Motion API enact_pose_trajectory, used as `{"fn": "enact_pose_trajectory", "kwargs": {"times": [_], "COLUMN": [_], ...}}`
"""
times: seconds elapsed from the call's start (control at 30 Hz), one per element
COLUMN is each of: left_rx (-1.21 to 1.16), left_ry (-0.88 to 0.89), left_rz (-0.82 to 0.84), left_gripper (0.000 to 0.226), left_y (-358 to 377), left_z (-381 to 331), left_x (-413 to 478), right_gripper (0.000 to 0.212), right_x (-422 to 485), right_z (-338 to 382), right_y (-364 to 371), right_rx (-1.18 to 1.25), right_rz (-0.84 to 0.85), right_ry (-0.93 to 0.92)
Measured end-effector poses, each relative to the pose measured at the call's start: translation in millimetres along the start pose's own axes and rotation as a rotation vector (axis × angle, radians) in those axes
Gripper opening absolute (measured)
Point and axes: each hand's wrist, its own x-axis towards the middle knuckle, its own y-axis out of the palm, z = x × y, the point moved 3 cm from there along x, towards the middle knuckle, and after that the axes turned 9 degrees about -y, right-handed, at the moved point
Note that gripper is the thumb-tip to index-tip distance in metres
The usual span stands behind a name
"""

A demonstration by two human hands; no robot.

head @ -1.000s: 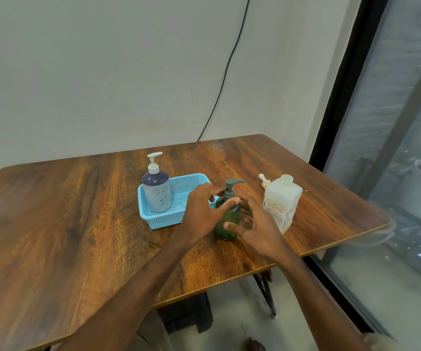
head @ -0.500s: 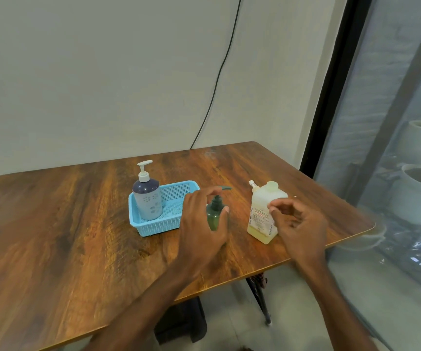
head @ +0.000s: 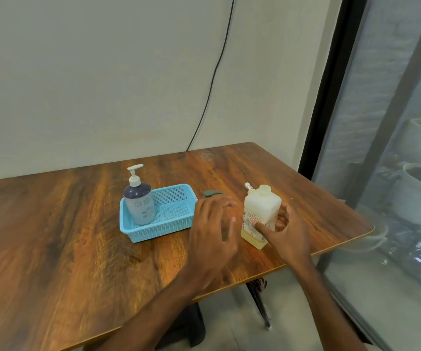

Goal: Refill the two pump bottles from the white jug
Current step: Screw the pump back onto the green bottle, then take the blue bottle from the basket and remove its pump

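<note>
My right hand [head: 289, 233] curls thumb and fingers round the white jug [head: 261, 211], at 3 o'clock of the green pump bottle [head: 213, 193]. My left hand [head: 212, 231] covers that bottle; whether it grips, I cannot tell.

The blue-grey pump bottle [head: 140, 202], with a dark shoulder and a white pump head, stands upright in the left end of the light-blue basket [head: 176, 230]. The green pump bottle [head: 213, 193] is between the basket and the jug, hidden behind the left hand [head: 213, 231] except for its dark green pump head, whose spout points right. The white jug [head: 260, 211] is translucent and square-sided, with a red-printed label and a low layer of yellowish liquid. It stands upright on the surface [head: 77, 236] with the right hand [head: 289, 231] thumb on its label and the fingers curled round its right side.
</note>
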Motion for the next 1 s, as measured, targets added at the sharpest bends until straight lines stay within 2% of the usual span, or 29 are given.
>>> {"fn": "enact_pose_trajectory", "kwargs": {"times": [0.07, 0.17, 0.33, 0.47, 0.63, 1.0], "left_rx": [0.006, -0.02, 0.004, 0.104, 0.159, 0.216], "left_ry": [-0.031, -0.175, -0.348, -0.394, -0.346, -0.35], "left_rz": [-0.054, -0.092, 0.031, 0.162, 0.173, 0.161], "left_gripper": [0.043, 0.066, 0.085, 0.083, 0.071, 0.066], "left_y": [-6.2, -11.7, -7.3, -1.6, 13.8, 62.6], "left_z": [11.7, 32.8, 55.2, 61.7, 56.7, 68.5], "left_x": [-5.1, -10.5, -4.8, 2.3, 20.7, 74.0], "right_gripper": [0.09, 0.095, 0.094, 0.093, 0.093, 0.093], "right_x": [-1.1, -5.6, -10.5, -12.3, -12.8, -10.3], "right_z": [-2.3, -0.8, 8.8, 9.8, 10.0, 9.7], "right_y": [1.7, 6.1, 13.0, 13.0, 15.6, 18.1], "right_rx": [-0.014, -0.036, -0.072, -0.073, -0.064, -0.081], "right_rz": [-0.018, -0.051, -0.101, -0.107, -0.104, -0.103], "right_ry": [0.008, 0.008, 0.003, 0.009, 0.015, 0.027]}}
